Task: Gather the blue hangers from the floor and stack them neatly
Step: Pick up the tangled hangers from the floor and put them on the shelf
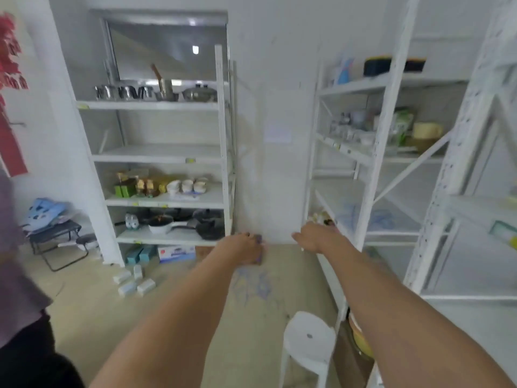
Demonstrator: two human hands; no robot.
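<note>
The left hand is curled round a blurred bundle of blue hangers hanging below it above the floor; the right hand is extended with relaxed fingers, and nothing is held in it. Further blue shapes are visible on the right shelf, too blurred to identify. Slippage from the bundle is judged possible, since many hooks are gripped at once; snagging on the white stool directly below is a risk. Small white boxes lie to the left; a second person's sleeve borders the frame.
</note>
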